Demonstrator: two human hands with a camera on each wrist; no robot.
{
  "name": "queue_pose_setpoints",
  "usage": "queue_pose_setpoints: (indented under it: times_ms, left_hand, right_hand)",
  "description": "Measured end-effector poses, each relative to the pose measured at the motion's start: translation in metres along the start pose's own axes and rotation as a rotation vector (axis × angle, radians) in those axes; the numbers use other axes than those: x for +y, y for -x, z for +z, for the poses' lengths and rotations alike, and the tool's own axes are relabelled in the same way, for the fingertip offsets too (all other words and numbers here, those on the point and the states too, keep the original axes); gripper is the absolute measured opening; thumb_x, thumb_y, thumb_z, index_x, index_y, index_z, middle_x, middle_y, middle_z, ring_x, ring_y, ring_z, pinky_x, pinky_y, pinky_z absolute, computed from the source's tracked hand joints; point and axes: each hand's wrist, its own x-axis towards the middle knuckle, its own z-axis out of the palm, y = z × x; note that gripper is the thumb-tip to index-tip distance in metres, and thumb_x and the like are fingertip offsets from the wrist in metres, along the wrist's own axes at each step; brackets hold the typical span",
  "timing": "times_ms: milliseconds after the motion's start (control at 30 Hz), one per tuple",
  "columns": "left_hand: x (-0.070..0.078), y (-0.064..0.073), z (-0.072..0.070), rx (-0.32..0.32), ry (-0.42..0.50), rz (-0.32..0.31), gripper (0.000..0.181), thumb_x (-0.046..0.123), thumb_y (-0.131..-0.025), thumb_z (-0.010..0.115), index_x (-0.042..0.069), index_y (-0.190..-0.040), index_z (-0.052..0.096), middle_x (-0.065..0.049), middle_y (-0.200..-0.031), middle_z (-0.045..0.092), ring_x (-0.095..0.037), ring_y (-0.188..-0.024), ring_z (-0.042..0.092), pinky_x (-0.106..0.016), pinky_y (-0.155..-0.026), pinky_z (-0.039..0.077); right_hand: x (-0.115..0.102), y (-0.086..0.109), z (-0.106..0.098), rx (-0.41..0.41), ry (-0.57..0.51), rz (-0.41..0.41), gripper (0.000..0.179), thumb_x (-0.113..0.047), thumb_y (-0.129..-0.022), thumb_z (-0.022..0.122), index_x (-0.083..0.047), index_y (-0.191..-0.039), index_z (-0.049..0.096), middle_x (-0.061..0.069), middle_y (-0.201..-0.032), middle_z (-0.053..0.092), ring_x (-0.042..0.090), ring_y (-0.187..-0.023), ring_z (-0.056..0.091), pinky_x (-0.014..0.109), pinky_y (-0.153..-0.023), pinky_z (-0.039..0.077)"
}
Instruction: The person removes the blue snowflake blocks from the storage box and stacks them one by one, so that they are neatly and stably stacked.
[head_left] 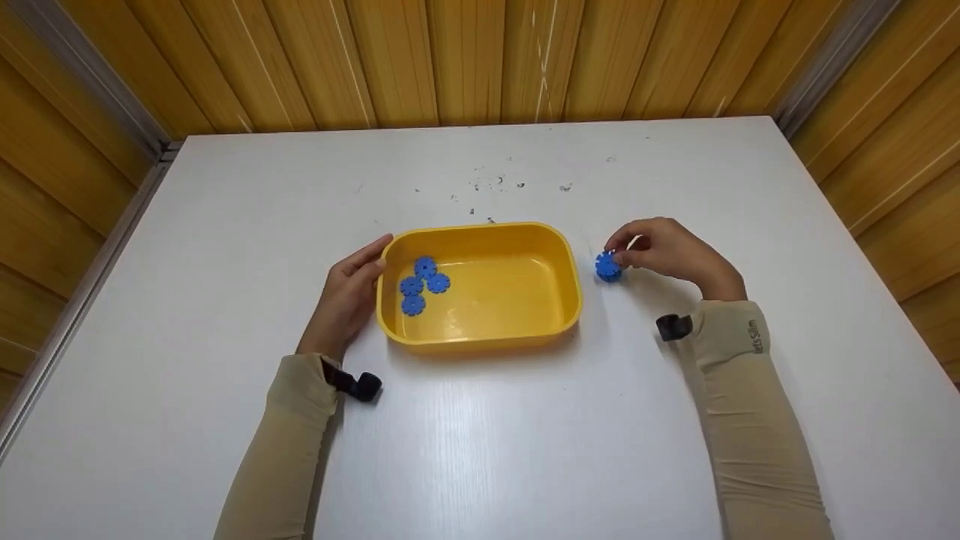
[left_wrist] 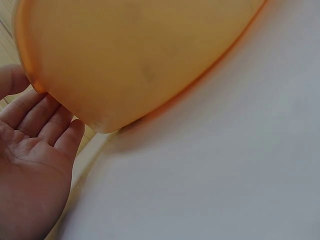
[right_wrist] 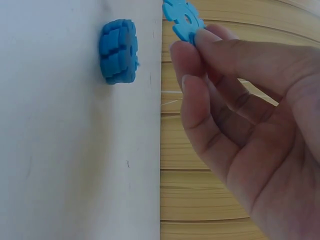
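My left hand [head_left: 349, 289] grips the left end of a yellow plastic tub [head_left: 480, 341], thumb at the rim and fingers along the outside wall. Inside the tub, toward its left end, lie several blue notched discs [head_left: 412, 305]. To the right of the tub, my right hand [head_left: 671, 255] pinches one blue notched disc [right_wrist: 176, 15] between thumb and forefinger. In the right wrist view that disc is raised off a short stack of matching discs [right_wrist: 118, 51] on the table. From the head camera, the held disc overlaps the stack.
The tub stands on a white table [head_left: 510, 435] with dark scuff marks beyond it. Yellow wood-look panels [head_left: 465, 60] rise behind the table and along both sides. A black wrist camera [head_left: 367, 386] juts from the left sleeve, another [head_left: 673, 328] from the right.
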Motion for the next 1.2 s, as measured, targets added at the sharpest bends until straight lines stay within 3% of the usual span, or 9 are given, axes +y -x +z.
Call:
queue_pose_setpoints:
  times_ms: [467, 1200]
  left_hand:
    - [-0.001, -0.001, -0.001, -0.005, 0.039, 0.013, 0.047, 0.006, -0.097, 0.051, 0.005, -0.144, 0.043, -0.006, -0.151, 0.04, -0.015, -0.14, 0.038, -0.026, -0.113, 0.036]
    - [-0.001, 0.001, -0.002, -0.028, 0.015, 0.029, 0.047, 0.009, -0.098, 0.051, 0.006, -0.144, 0.044, -0.004, -0.152, 0.04, -0.013, -0.14, 0.038, -0.025, -0.111, 0.038]
  right_hand:
    - [0.012, -0.003, 0.003, 0.012, -0.024, -0.007, 0.018, -0.014, -0.091, 0.064, -0.01, -0.108, 0.071, 0.01, -0.105, 0.067, 0.021, -0.088, 0.058, 0.021, -0.076, 0.049]
    - [0.016, -0.005, 0.003, -0.01, -0.015, 0.089, 0.024, -0.022, -0.093, 0.063, -0.012, -0.114, 0.069, 0.01, -0.112, 0.064, 0.023, -0.094, 0.054, 0.026, -0.08, 0.047]
